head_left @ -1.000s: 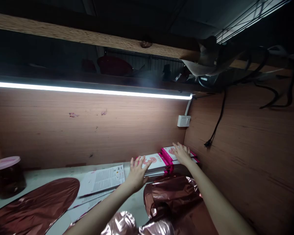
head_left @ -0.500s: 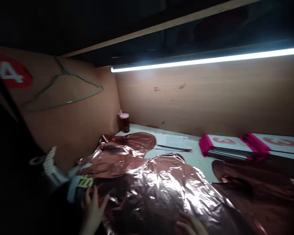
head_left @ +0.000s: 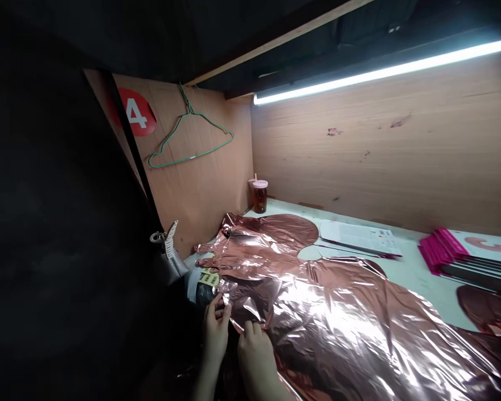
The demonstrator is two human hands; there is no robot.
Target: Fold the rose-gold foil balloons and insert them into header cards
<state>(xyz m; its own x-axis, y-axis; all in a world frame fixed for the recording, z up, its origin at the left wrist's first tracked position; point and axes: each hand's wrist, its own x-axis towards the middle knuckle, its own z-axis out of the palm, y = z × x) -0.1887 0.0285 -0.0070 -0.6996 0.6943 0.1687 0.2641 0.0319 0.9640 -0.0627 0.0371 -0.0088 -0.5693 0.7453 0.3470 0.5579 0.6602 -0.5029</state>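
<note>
Both my hands are low at the near left edge of the white worktop. My left hand [head_left: 215, 329] lies with its fingers stretched on the edge of a big rose-gold foil balloon [head_left: 342, 323], beside a dark object with a yellow label [head_left: 206, 284]. My right hand [head_left: 256, 352] sits just to its right with its fingers curled on the same foil edge; whether it pinches the foil is unclear. More rose-gold foil [head_left: 259, 242] lies spread behind them.
A stack of pink-edged packets [head_left: 463, 256] lies at the right. A printed sheet [head_left: 361, 236] lies near the back wall and a jar with a pink lid [head_left: 259, 195] stands in the corner. A green wire hanger [head_left: 190, 136] and a red "4" sticker [head_left: 136, 111] mark the left panel.
My view swung from the right corner to the left. Both hands left the pink packets, came back to the near left edge and now rest close together on the foil.
</note>
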